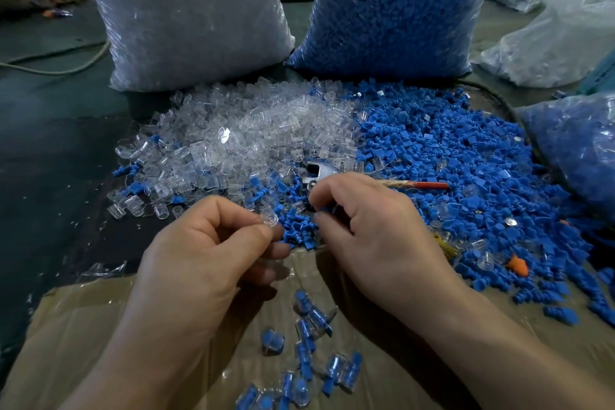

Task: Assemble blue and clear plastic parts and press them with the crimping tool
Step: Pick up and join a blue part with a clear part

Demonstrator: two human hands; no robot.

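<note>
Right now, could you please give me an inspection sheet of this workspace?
Surface: dark table with a flattened cardboard sheet at the near edge.
Job's things: clear parts pile; blue parts pile; crimping tool lying among them, its red handle pointing right; assembled pieces on the cardboard.
Clutter: orange piece; plastic scraps.
Hands: left hand pinches a clear part; right hand pinches a blue part.
Cables: cord at far left.
Surroundings: bag of clear parts, bag of blue parts, more bags at right.
</note>
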